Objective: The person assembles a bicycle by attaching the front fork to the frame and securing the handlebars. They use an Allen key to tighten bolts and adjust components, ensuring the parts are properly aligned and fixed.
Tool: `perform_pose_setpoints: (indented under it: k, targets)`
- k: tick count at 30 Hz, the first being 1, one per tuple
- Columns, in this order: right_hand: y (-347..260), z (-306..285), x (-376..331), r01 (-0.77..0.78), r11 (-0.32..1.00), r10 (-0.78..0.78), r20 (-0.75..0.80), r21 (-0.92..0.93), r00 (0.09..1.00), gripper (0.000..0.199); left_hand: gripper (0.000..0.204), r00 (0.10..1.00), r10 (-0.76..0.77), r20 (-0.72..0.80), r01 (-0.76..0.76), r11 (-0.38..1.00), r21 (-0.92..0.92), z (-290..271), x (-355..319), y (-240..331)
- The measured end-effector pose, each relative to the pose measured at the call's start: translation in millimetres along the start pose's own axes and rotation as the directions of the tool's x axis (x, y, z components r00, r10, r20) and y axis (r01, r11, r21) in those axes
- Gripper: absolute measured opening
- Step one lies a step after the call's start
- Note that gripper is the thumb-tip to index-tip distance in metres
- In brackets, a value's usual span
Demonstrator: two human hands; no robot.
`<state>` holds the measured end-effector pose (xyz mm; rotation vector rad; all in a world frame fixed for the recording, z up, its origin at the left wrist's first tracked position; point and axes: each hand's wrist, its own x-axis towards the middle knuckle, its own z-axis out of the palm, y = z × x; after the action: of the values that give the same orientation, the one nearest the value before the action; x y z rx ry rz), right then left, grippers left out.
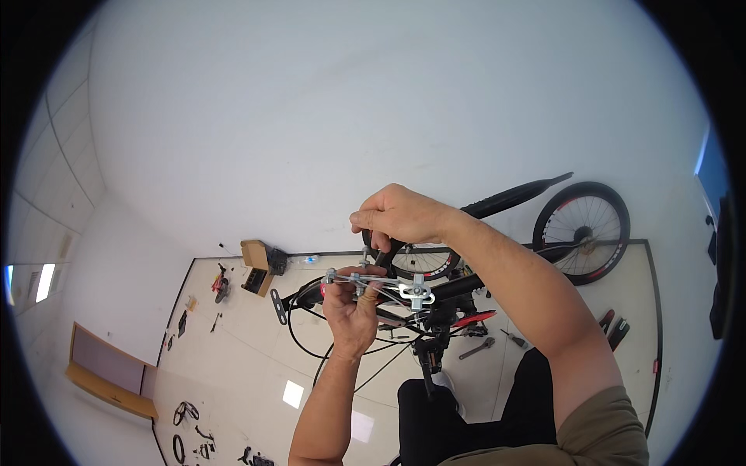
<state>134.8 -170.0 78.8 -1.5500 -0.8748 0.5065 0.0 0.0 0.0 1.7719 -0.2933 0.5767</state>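
Linkage [356, 277] is partly hidden by gripping left fingers [366, 300]; right fingers [371, 221] curl, contents unclear.

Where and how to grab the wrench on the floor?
Probably mid-length on the handle, from above, grip across its long sides: the wrench lies flat on the floor, its slim handle running lower-left in view from the wider head.

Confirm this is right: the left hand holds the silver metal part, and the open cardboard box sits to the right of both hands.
Wrong side: the head view shows the open cardboard box left of both the left hand and right hand. The left hand does hold the silver metal part.
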Motion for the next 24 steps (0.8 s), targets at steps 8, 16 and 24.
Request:
perform_pose_setpoints:
  k: [8, 16, 24]
  targets:
    - [10.8, 2.2, 1.5, 0.104, 0.992, -0.102, -0.028, 0.075, 0.994, 0.036, 0.029, 1.0, 0.02, 0.0, -0.02, 1.0, -0.011, 2.8, -0.8, 1.2]
    - [10.0, 0.5, 1.3, 0.174, 0.966, -0.185, 0.036, 0.193, 0.982, 0.034, 0.029, 0.999, 0.027, -0.018, -0.028, 0.998, -0.052, 3.1, -2.4, 1.2]
    - [3.6, 1.6, 2.4, 0.044, 0.991, -0.053, 0.065, 0.126, 0.996, 0.033, 0.023, 0.998, 0.057, -0.021, -0.058, 0.997, -0.049, 2.7, -2.7, 3.5]
